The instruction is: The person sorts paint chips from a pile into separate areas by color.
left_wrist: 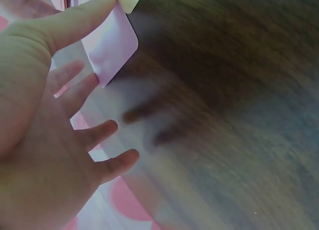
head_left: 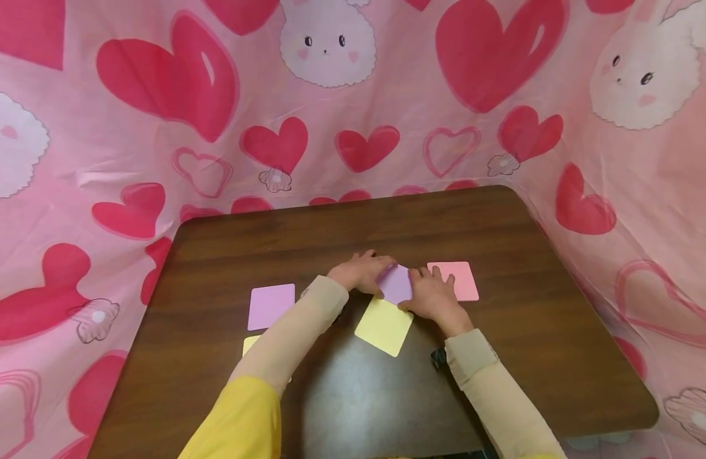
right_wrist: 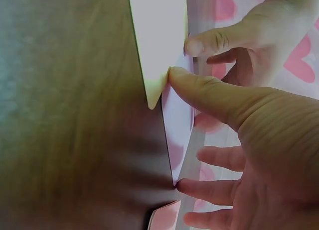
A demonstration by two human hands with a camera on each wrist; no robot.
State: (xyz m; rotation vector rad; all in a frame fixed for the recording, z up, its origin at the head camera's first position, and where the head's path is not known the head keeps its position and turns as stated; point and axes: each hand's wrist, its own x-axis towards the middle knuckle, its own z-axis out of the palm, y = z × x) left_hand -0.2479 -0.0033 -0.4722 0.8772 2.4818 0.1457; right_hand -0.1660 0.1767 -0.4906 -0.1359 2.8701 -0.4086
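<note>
A purple square card (head_left: 396, 285) lies on the table between the two hands, its near edge meeting a yellow square card (head_left: 384, 326). My left hand (head_left: 361, 273) touches the purple card's left side. In the left wrist view its thumb (left_wrist: 82, 21) is by the place where the cards meet, and the other fingers are spread. On the other side, my right hand (head_left: 430, 294) rests at the purple card's right edge. Its thumb tip (right_wrist: 179, 78) touches near the yellow card's corner (right_wrist: 153, 98), with the remaining fingers extended toward the purple card's far corner.
A pink card (head_left: 466, 280) lies just right of the right hand. Left of the left forearm are another purple card (head_left: 271, 306) and a yellow card (head_left: 250, 342), partly hidden by the sleeve. The brown wooden table (head_left: 227, 255) is surrounded by pink heart-patterned cloth (head_left: 410, 115).
</note>
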